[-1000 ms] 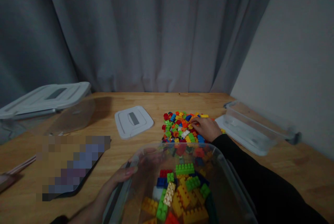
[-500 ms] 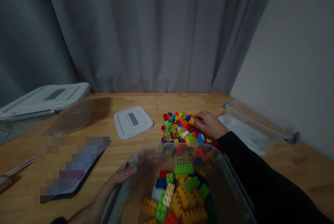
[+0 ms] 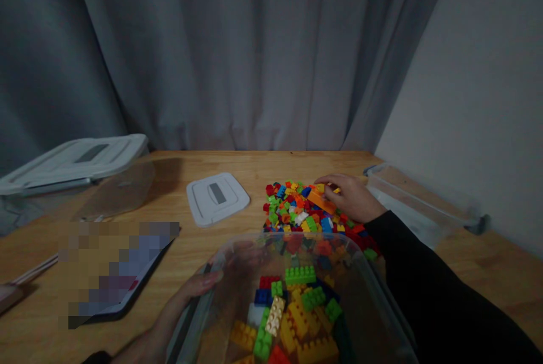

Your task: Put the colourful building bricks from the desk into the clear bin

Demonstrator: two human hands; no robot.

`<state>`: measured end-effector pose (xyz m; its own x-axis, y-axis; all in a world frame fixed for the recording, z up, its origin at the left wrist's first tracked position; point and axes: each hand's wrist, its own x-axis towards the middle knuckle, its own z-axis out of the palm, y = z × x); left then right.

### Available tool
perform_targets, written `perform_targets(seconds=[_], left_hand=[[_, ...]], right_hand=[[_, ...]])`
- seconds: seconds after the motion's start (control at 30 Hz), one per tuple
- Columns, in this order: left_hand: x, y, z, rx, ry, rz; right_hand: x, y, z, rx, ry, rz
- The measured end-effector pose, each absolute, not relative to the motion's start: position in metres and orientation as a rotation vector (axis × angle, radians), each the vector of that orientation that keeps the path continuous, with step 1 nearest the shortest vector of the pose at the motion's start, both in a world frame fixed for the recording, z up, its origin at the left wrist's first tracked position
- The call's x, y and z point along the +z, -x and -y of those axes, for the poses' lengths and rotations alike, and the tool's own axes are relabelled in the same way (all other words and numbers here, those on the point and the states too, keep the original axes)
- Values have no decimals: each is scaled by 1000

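My left hand (image 3: 193, 296) grips the left side of a clear plastic bin (image 3: 394, 318), thumb over its rim and fingers seen through the wall. Inside it lie large toy building bricks, among them a green brick (image 3: 300, 275), a tan brick (image 3: 275, 316) and several yellow ones. Beyond the bin, my right hand (image 3: 350, 195) is at the right back of a pile of small colourful bricks (image 3: 292, 205). Its thumb and fingers are closed around a yellow brick (image 3: 321, 187), partly hidden by them. A long orange brick (image 3: 321, 201) lies just below the thumb.
A white lid (image 3: 218, 198) lies flat left of the pile. A lidded clear box (image 3: 123, 188) stands at far left, behind a tablet (image 3: 123, 285) with a blurred screen. Another clear bin (image 3: 416, 200) stands at right, by the wall. A grey curtain (image 3: 254, 58) hangs behind the table.
My right hand has shifted a little to the right over the pile, uncovering the long orange brick. My left hand still holds the bin in the same place.
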<state>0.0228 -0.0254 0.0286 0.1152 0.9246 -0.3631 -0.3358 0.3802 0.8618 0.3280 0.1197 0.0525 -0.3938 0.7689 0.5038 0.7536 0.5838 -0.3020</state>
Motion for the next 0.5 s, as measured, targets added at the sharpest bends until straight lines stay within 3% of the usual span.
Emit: perform_targets(seconds=[0.5], left_hand=[[22, -18, 23, 1072, -770, -1053]], right_hand=[[62, -322, -106, 73, 1268, 2222]])
